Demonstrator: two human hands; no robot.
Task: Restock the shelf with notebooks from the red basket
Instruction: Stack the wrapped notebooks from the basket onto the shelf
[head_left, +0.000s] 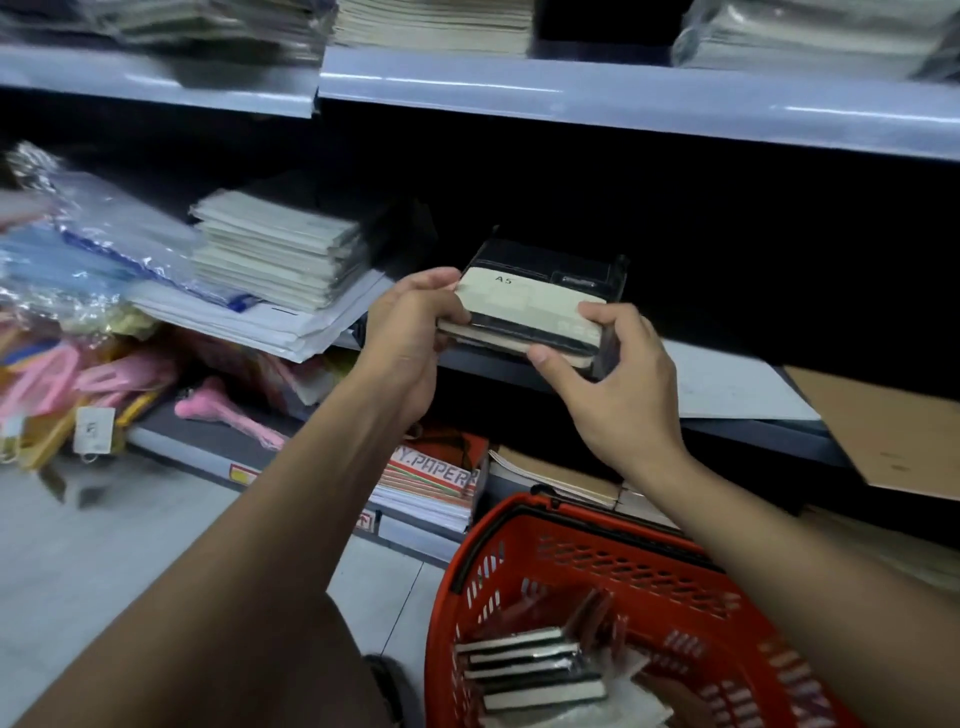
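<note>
The left hand (410, 322) and right hand (608, 374) are gripping opposite ends of a small notebook stack (524, 317). The stack's long axis is running left-right, hovering at the shelf (727, 384) edge. More notebooks are waiting in the red basket (597, 566) below.

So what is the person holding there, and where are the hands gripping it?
A small stack of black A5 notebooks, gripped at its two short ends: left hand on the left end, right hand on the right.
</note>
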